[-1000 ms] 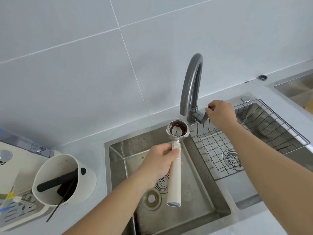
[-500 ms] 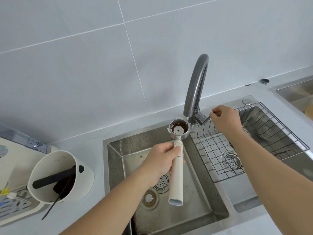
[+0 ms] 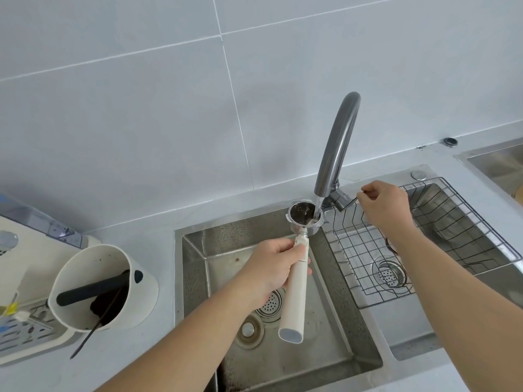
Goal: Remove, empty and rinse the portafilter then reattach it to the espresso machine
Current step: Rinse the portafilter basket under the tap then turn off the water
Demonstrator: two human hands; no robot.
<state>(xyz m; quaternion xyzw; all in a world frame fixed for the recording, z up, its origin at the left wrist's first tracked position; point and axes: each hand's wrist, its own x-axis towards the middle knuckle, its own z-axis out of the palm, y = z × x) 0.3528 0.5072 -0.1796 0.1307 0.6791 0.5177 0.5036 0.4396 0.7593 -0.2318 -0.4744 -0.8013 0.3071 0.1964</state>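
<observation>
Left hand gripped portafilter handle, basket ahead under faucet stream; right hand pinched tap lever, beside basket.

portafilter: shiny metal, matt cream handle | sink: brushed steel

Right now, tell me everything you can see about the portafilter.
The portafilter has a round, shiny metal basket and a long cream handle with a flat, greyish end cap. The left hand grips the handle just below the basket, holding it over the sink, basket up and away from the person. Water from the faucet streams into the basket, where dark specks cling.
</observation>
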